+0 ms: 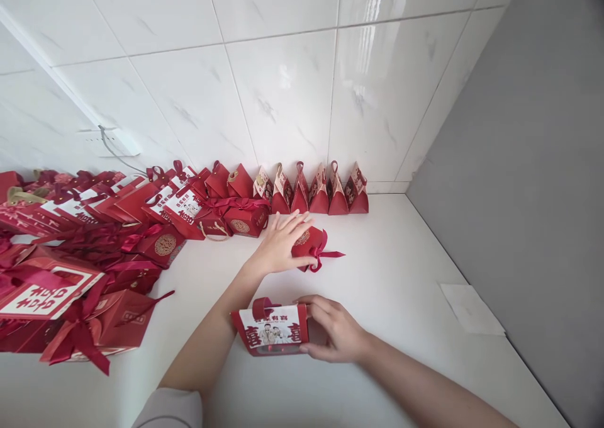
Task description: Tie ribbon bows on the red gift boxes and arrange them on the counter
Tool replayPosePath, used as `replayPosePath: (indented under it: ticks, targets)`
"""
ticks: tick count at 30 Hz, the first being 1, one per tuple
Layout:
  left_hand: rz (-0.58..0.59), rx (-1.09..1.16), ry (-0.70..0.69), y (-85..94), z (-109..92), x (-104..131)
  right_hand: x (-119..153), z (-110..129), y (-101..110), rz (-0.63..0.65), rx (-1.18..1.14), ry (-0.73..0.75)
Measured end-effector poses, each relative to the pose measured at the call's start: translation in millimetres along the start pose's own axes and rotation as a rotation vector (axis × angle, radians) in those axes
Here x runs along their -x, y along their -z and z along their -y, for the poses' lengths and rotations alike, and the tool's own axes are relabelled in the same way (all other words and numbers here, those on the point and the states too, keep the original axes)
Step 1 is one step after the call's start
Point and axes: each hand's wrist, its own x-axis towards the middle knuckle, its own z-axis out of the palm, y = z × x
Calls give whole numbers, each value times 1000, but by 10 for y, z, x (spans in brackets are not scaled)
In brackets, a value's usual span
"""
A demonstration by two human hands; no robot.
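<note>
Right hand (pixel 337 329) holds the couple-printed box (pixel 270 331) by its end. Left hand (pixel 283 244), fingers spread wide, partly covers the ribboned box (pixel 309 242) just beyond; contact unclear. Red boxes (pixel 120 318) crowd leftward; open room on the white tabletop (pixel 401 270) runs rightward to the grey panel's (pixel 519 163) edge.

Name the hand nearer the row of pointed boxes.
Left: the left hand is just in front of the pointed boxes; the right hand is farther from them, holding a white-fronted box.

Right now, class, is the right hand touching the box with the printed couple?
Touching: the head view shows the right hand gripping the box by one end.
</note>
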Motion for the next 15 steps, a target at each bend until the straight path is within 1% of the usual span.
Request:
replayPosePath:
  ticks: [1,2,4,6,8,9,11,12,13,14,15]
  targets:
    - [22,-6,-33,-20,-25,-11,1,4,1,0,7,1]
    - [25,-14,-29,-52,-38,-29,1,9,4,2,13,2]
    - [-4,-18,33,-133,-24,-74,1,17,12,8,17,3]
    - [-65,14,123,-200,42,-112,-2,20,21,11,13,4]
    - [-175,90,252,-222,130,-118,-5,17,24,12,9,4]
    - [-260,116,333,-216,167,-104,-6,13,24,12,7,4]
    - [-449,73,480,-189,206,-43,-5,6,20,15,2,-1]
    - [-519,3,518,-180,205,0,-3,3,17,16,-1,-7]
    - [-550,-83,518,-180,191,46,0,0,15,16,-3,-10]
    - [-536,-162,477,-194,170,91,2,0,13,17,-4,-11]
    - [-483,-221,405,-223,148,130,4,0,12,18,-4,-10]
